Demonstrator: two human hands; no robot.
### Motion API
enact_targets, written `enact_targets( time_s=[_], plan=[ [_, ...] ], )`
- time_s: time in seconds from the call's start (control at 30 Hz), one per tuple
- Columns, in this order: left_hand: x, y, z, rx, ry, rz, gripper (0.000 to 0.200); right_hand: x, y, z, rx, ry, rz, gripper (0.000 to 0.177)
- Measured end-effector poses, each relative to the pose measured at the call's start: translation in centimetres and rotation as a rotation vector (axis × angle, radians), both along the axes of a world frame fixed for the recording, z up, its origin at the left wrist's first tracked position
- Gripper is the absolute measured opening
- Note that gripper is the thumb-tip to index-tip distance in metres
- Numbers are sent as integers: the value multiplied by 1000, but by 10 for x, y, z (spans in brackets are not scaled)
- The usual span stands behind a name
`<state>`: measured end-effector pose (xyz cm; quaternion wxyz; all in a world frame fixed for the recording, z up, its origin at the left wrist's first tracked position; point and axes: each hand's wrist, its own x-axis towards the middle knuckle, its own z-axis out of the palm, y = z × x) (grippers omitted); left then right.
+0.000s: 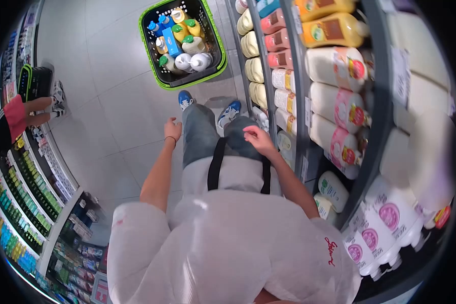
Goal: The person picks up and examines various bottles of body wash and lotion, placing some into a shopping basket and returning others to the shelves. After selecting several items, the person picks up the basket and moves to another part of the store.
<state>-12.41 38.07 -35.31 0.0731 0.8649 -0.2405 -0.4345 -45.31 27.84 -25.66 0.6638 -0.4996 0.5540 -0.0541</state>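
Note:
My left hand (173,129) hangs beside my left thigh, its fingers loosely bent and apart, with nothing in it. A dark band circles that wrist. In front of my right thigh is my right hand (259,140), fingers half curled and slightly apart, with no object visible in it. Ahead of my feet, a black shopping basket (188,83) with a green rim stands on the floor. Inside are several pump bottles, among them a yellow bottle (181,33) and a white bottle (200,62), plus a blue box (172,42). Neither hand touches the basket.
Shelves (301,76) of bottles run close along my right side, with white bottles (334,96) and an orange bottle (334,29) on them. Another person (15,117) stands at the left near a second dark basket (35,83). Grey floor tiles (106,101) lie between the shelves.

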Motion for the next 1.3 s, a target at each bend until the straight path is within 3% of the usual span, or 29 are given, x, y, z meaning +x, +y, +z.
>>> enact_targets(
  time_s=[0.03,0.13,0.2,0.23,0.3,0.33,0.37,0.43,0.53,0.6,0.63,0.73,0.97,1.1,1.3],
  plan=[
    [10,-4,-11,-75,-16,39,38,13,-14,-18,96,60,175,28],
    [52,-18,-45,-147,-47,98,36,54,-60,-73,297,238,63,46],
    [81,-34,-69,-146,-63,119,37,78,-102,-132,149,328,127,64],
    [96,-43,-84,-127,-73,147,39,104,-130,-136,25,429,177,74],
    [123,-58,-126,-104,-175,149,49,142,-174,-169,24,514,26,87],
    [133,-71,-137,-81,-197,140,56,166,-188,-177,-27,543,-47,88],
    [142,-89,-144,-62,-219,132,62,179,-203,-204,-204,537,48,89],
    [160,-124,-163,-90,-256,178,73,207,-228,-225,-265,622,109,95],
    [165,-166,-178,-140,-268,219,71,209,-245,-295,-260,564,89,90],
    [160,-183,-187,17,-174,284,63,223,-238,-303,-469,801,-52,77],
    [153,-188,-188,32,-175,284,63,232,-235,-291,-458,887,-130,67],
    [139,-191,-181,103,-385,379,52,240,-230,-289,-418,1034,-126,63],
    [135,-180,-190,-1,-432,309,53,229,-227,-287,-476,871,-157,56],
    [125,-179,-180,119,-392,335,55,228,-212,-283,-442,953,-179,50],
    [117,-159,-185,99,-456,312,55,209,-188,-292,-501,826,-233,48]
  ],
)
